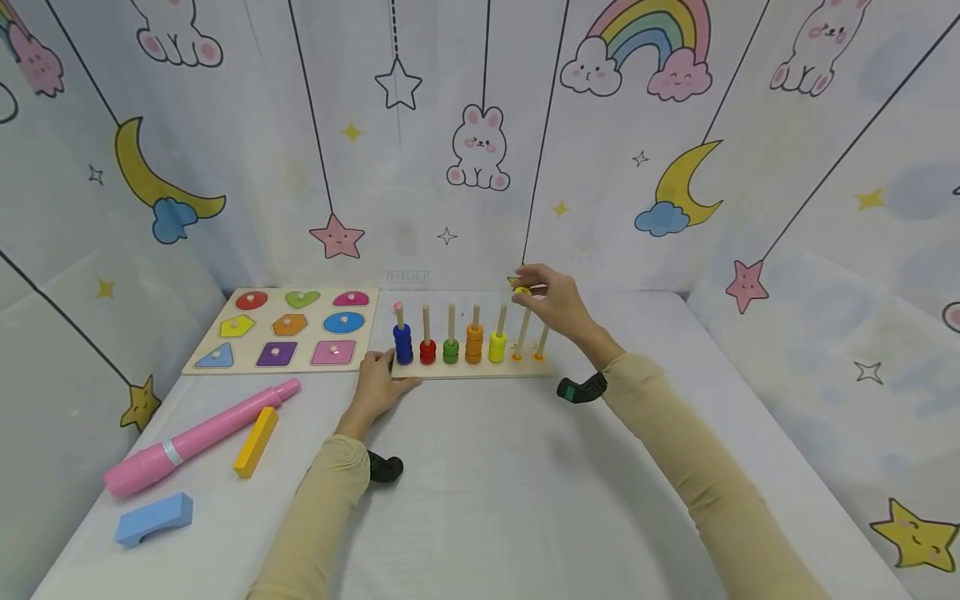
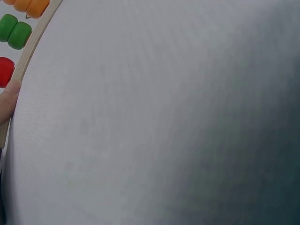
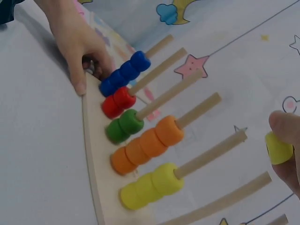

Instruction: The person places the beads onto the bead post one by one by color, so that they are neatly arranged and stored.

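Note:
A wooden counting stacker (image 1: 480,372) with a row of upright pegs stands at the back of the table. Blue beads (image 3: 125,73), two red beads (image 3: 118,102), two green beads (image 3: 124,126), orange beads (image 3: 147,144) and three yellow beads (image 3: 152,186) sit on separate pegs. My left hand (image 1: 377,390) grips the base's left end, thumb (image 2: 9,98) along the front edge. Between thumb and fingers, my right hand (image 1: 558,307) pinches a single yellow bead (image 3: 280,147), held by the top of the sixth peg. Whether the peg enters the bead is hidden.
Left of the stacker lies a shape puzzle board (image 1: 281,372) with knobbed pieces. Nearer the left edge are a pink baton-shaped toy (image 1: 210,433), a yellow block (image 1: 256,442) and a blue arched block (image 1: 155,518). A patterned cloth wall (image 1: 420,225) stands behind.

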A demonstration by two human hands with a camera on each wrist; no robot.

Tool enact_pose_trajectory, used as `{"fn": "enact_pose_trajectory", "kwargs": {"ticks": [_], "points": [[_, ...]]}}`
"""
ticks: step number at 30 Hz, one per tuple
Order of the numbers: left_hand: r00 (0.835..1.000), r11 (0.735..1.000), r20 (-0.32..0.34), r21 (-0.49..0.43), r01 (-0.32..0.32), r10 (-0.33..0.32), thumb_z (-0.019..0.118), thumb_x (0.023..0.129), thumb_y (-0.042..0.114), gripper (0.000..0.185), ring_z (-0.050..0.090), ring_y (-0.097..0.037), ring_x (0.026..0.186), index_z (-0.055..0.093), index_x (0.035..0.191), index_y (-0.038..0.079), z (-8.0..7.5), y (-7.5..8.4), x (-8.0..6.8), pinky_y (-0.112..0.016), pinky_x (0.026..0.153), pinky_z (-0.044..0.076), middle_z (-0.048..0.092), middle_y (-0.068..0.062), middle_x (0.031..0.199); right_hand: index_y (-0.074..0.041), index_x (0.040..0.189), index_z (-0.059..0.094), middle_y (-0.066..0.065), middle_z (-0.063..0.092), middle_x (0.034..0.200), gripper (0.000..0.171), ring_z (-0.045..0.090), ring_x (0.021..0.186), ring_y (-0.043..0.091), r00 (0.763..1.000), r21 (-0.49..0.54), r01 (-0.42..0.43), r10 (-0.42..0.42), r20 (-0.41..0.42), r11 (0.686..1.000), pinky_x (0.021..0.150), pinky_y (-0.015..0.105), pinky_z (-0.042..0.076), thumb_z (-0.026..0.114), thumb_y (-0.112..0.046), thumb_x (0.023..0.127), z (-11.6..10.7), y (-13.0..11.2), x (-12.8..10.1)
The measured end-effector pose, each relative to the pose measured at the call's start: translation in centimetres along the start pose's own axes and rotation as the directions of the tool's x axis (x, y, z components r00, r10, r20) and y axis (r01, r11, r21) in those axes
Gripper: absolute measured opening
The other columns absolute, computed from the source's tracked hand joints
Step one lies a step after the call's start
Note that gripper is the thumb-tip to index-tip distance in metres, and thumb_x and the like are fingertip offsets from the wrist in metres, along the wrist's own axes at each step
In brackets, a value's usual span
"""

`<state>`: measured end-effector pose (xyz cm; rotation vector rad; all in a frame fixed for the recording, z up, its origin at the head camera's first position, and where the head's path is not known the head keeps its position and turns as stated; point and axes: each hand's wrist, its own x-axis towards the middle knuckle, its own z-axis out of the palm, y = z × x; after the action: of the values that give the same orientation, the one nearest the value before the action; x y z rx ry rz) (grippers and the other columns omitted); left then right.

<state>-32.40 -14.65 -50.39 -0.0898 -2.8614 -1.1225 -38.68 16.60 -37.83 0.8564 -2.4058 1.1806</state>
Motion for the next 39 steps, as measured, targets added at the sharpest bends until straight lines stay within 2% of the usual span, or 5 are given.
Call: {"fn": "enact_pose_trajectory", "kwargs": {"ticks": [4,11,25,33,39], "points": [[1.000,1.000,-0.005,-0.001,-0.006,0.006,0.075,0.081,0.032,0.084,0.034,-0.042,0.120,0.035,0.138,-0.013,0.1,-0.2,0.0,-0.049,0.101,0.031,0.035,-0.032,0.129,-0.001,0.116,0.057,0.012,0.068,0.102,0.037,0.064,0.095,0.020,0.998,-0.019,0.031,-0.030,0.049,0.999,0.083,0.027,0.050,0.072,-0.006,0.083,1.4,-0.5,0.5],[1.000,1.000,-0.008,-0.006,-0.007,0.007,0.076,0.081,0.032,0.084,0.034,-0.041,0.120,0.035,0.139,-0.013,-0.1,-0.1,0.0,-0.049,0.101,0.032,0.035,-0.031,0.130,-0.002,0.117,0.057,0.008,0.067,0.101,0.039,0.063,0.094,0.018,0.991,-0.089,0.033,-0.021,0.132,0.995,0.083,0.025,0.050,0.073,-0.009,0.083,2.5,-0.8,0.6],[1.000,1.000,-0.005,-0.007,0.004,-0.004,0.075,0.081,0.033,0.084,0.034,-0.041,0.119,0.035,0.139,-0.012,-0.1,-0.1,0.0,-0.049,0.100,0.033,0.035,-0.031,0.130,0.000,0.118,0.057,0.012,0.065,0.110,0.039,0.062,0.099,0.025,0.991,-0.107,0.090,-0.078,0.106,0.990,0.086,0.029,0.049,0.072,-0.011,0.084,2.3,-0.5,0.5],[1.000,1.000,-0.005,0.001,0.005,-0.005,0.075,0.081,0.033,0.084,0.035,-0.041,0.118,0.034,0.139,-0.012,-0.2,0.1,0.0,-0.049,0.100,0.033,0.035,-0.031,0.128,0.002,0.118,0.058,0.014,0.064,0.110,0.035,0.061,0.101,0.027,0.998,-0.085,0.050,-0.046,0.048,0.995,0.087,0.033,0.049,0.068,-0.009,0.087,0.8,-0.3,-0.1],[1.000,1.000,0.000,-0.001,0.007,-0.007,0.075,0.081,0.032,0.084,0.035,-0.041,0.118,0.034,0.139,-0.012,-0.2,0.3,-0.1,-0.048,0.100,0.033,0.036,-0.031,0.128,-0.002,0.122,0.055,0.013,0.062,0.115,0.032,0.058,0.106,0.024,0.995,-0.077,-0.102,0.103,0.000,0.992,0.090,0.035,0.047,0.060,-0.016,0.094,-1.7,1.2,-1.5]]}}
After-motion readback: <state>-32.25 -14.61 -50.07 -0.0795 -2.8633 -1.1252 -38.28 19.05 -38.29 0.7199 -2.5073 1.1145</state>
